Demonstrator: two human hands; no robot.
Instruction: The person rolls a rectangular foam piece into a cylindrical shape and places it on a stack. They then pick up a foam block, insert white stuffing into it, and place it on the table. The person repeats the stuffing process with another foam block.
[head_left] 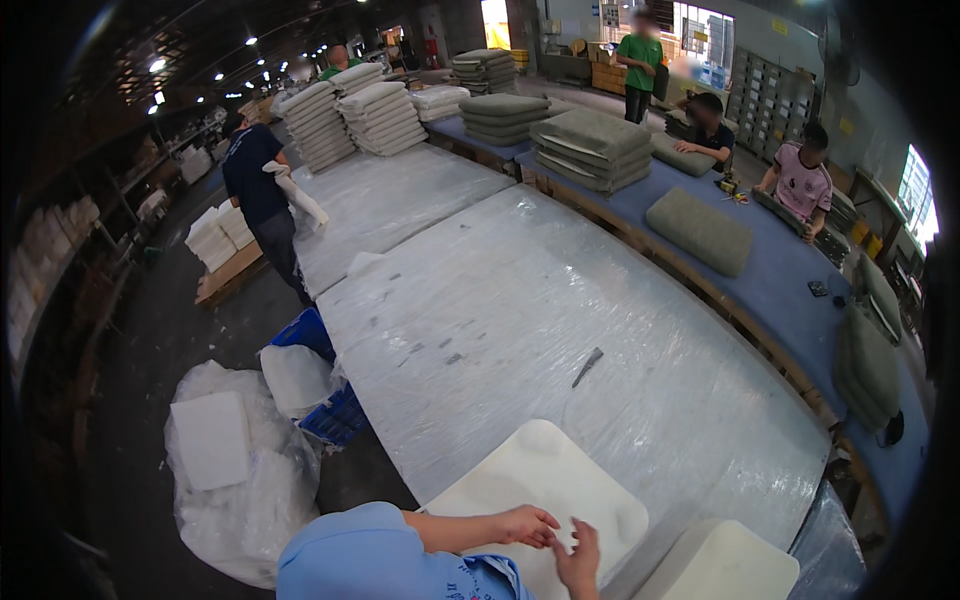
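Note:
In front of me a cream-white foam pillow [540, 460] lies on the plastic-covered table. My left hand [530, 525] reaches across above it, fingers loosely bent and apart. Close by, my right hand [578, 560] is raised with thumb and fingers spread. The fingertips of both hands nearly meet over the pillow, and I see nothing held between them. A second cream foam pillow [725, 565] sits to the right, partly cut off by the lower edge.
A plastic-wrapped table [480, 300] stretches ahead, with a dark strip [588, 367] on it. Left stand blue crates [335, 415] and a plastic bag [260, 500]. Stacked white pillows [380, 118] stand far off; grey-green pillows [700, 232] lie on the blue table. Several people work around.

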